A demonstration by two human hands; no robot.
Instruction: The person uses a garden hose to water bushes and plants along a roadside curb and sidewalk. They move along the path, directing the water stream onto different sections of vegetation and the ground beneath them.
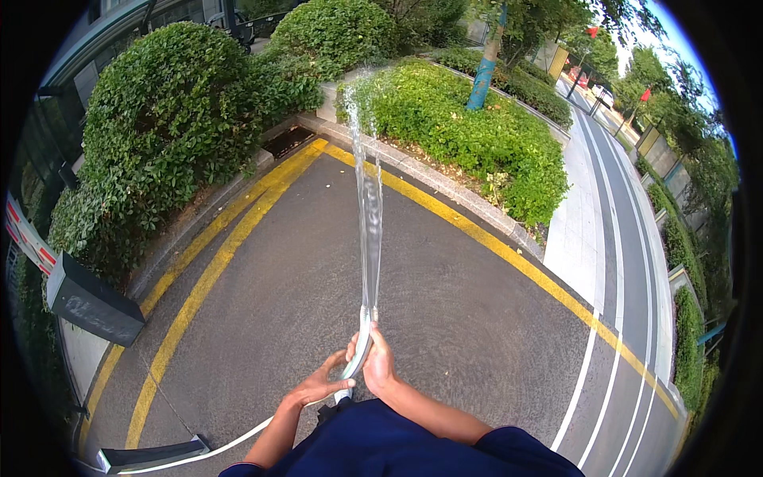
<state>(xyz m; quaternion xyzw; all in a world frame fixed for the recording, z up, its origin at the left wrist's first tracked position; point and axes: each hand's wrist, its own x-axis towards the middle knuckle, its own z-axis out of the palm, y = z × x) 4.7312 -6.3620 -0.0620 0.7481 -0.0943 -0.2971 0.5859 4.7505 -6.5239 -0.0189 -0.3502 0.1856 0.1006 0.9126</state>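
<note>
A pale flexible hose (357,354) rises in front of my body, and a clear jet of water (369,230) shoots from its end toward the shrubs. My right hand (378,366) grips the hose just below the outlet, thumb along it. My left hand (322,385) is lower, its fingers curved round the hose near the bend. The rest of the hose runs behind my left forearm and along the ground to the lower left.
A dark barrier housing (95,306) stands at left, a low dark ramp-like object (151,455) near the hose. Yellow-lined asphalt (286,278) meets a curb (445,187), bushes (159,103), groundcover and a tree (482,83). A paved path (576,230) runs along the right.
</note>
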